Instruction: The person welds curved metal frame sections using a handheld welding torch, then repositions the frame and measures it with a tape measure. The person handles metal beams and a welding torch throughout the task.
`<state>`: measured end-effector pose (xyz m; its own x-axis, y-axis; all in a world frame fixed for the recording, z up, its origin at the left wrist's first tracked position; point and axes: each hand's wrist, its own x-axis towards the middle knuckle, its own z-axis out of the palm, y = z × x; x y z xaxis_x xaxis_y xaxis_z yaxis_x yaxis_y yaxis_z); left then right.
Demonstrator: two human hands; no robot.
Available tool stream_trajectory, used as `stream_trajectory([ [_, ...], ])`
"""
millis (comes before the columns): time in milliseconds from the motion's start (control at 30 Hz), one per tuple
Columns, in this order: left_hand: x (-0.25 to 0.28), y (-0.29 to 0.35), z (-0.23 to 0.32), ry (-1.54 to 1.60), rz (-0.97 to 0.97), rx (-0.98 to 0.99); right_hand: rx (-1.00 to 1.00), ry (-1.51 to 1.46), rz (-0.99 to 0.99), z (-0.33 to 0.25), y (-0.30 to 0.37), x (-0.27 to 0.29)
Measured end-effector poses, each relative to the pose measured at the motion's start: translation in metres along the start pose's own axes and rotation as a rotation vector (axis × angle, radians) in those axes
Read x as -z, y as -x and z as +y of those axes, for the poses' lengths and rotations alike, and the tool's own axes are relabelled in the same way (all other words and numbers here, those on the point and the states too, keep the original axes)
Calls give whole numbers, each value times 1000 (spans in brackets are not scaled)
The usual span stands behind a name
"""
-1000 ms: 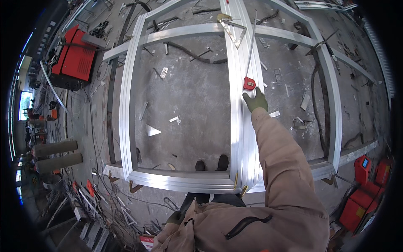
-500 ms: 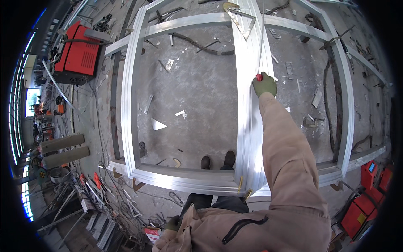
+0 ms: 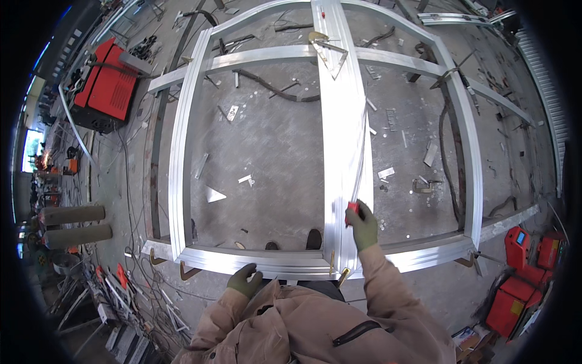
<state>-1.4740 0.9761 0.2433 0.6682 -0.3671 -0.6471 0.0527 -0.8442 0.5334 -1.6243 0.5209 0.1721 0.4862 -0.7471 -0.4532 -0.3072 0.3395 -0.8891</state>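
Note:
My right hand point(image 3: 364, 229), in a green glove, is wrapped round a red tape measure point(image 3: 352, 213) over the near part of the broad aluminium centre beam point(image 3: 341, 121). Its thin silver blade point(image 3: 362, 159) runs forward along the beam's right side. My left hand point(image 3: 245, 279), also gloved in green, hovers at the near rail point(image 3: 230, 259) of the aluminium frame with its fingers apart and nothing in it. Whether it touches the rail I cannot tell. A triangular metal piece point(image 3: 332, 59) lies on the beam farther off, next to a brass-coloured clamp point(image 3: 317, 37).
Clamps point(image 3: 190, 272) grip the near rail. A red machine point(image 3: 108, 82) stands at the far left, more red machines point(image 3: 518, 291) at the right. Two tan cylinders point(image 3: 76, 223) lie on the left. Offcuts point(image 3: 214, 194) and a dark cable point(image 3: 267, 85) lie on the floor inside the frame.
My right hand has come back toward me along the beam with the tape measure. My left hand has risen from beside my body to the near rail. The view has shifted.

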Motion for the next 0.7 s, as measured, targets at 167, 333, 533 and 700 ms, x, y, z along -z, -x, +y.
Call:
stream_trajectory([
  [167, -17, -34, 58, 176, -214, -269, -74, -37, -2, -12, 130, -10],
  [333, -31, -45, 92, 166, -419, -475, -149, -69, 11, 1, 215, -57],
  [533, 5, -1, 96, 519, -650, -12, -220, 73, -218, 14, 262, -122],
  [700, 9, -10, 48, 573, -605, -138, -253, 270, -314, 12, 282, -169],
])
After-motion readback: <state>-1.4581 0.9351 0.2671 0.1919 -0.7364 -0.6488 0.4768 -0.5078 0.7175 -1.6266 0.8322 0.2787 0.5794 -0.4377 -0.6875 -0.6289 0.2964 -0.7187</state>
